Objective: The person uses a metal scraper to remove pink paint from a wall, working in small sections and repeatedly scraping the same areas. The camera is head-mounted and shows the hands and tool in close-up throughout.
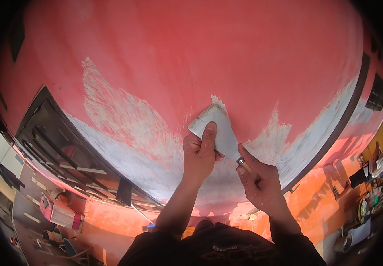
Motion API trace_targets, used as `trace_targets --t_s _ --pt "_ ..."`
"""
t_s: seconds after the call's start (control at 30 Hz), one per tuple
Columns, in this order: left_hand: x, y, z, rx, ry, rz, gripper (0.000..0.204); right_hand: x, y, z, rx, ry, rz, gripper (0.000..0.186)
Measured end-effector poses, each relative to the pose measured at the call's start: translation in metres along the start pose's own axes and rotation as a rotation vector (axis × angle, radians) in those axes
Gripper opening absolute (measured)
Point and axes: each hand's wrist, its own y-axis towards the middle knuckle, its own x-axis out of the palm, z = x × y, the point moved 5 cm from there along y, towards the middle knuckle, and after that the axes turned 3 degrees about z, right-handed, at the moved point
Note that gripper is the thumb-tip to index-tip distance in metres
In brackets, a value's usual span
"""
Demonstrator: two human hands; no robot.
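While the left hand (201, 153) pinches the blade (226, 135) and the right hand (263, 182) clasps the handle (247, 166), the scraper (229, 145) is up against the pink wall (253, 57), pale streaks (127, 113) lower down, seemingly untouched pink left above.

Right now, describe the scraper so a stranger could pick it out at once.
Find the big red wall. Near the picture's middle, the left hand and right hand hold the scraper. Its flat, flaring grey blade and tan handle set it apart from the streaky white patches beside it.
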Motion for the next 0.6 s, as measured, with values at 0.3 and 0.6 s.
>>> trace_targets --t_s 0.3,0.6 --pt "0.005 0.005 0.003 0.035 0.004 -0.018 0.04 -0.002 0.003 -0.004 -0.059 -0.013 0.06 0.044" --pt "0.008 0.008 0.003 0.037 0.005 -0.025 0.037 -0.005 0.007 0.0 -0.04 -0.045 0.095 0.047"
